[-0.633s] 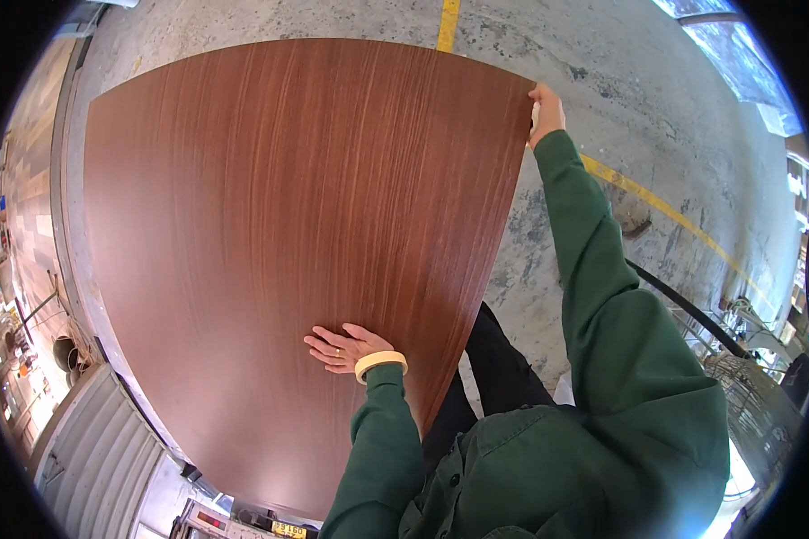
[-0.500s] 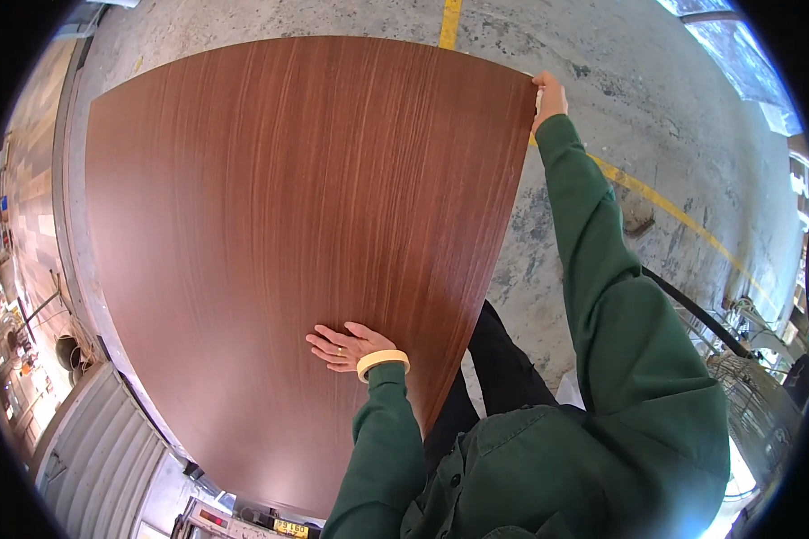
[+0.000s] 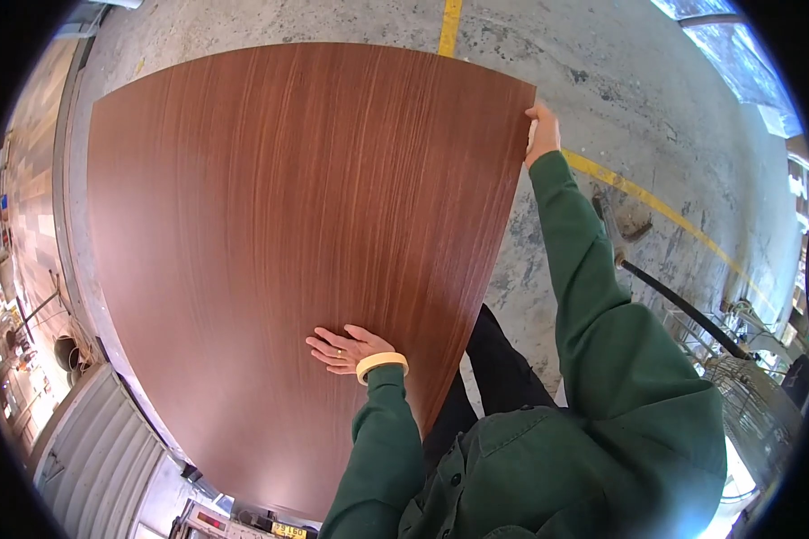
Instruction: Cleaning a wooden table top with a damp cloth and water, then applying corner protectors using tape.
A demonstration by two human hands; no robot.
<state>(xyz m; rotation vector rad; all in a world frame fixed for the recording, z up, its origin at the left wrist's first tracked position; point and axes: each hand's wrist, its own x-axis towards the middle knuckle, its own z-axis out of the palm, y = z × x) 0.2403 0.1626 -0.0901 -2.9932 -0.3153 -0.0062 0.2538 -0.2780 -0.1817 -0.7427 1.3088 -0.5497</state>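
Note:
A large reddish-brown wood-grain panel (image 3: 288, 207) spreads across most of the view in front of me. My left hand (image 3: 351, 349) lies open on its face near my body, fingers spread to the left. Round that wrist sits a pale yellow ring, like a roll of tape (image 3: 382, 366). At the panel's right edge, a little below the far right corner, my right hand (image 3: 544, 135) is closed with its thumb or finger over the edge. A small whitish piece (image 3: 531, 135) shows between that hand and the edge; its kind cannot be made out.
Grey worn concrete floor (image 3: 602, 54) with yellow lines (image 3: 638, 191) surrounds the panel. On the right lie a dark hose or pole (image 3: 683, 305) and a wire-caged round machine (image 3: 751, 395). Ribbed light-coloured sheeting (image 3: 99, 458) and a device with a lit display (image 3: 211, 521) stand at lower left.
My right hand has slid along the panel's right edge toward me, away from the far corner, and its elbow has bent more. My left hand rests in the same place.

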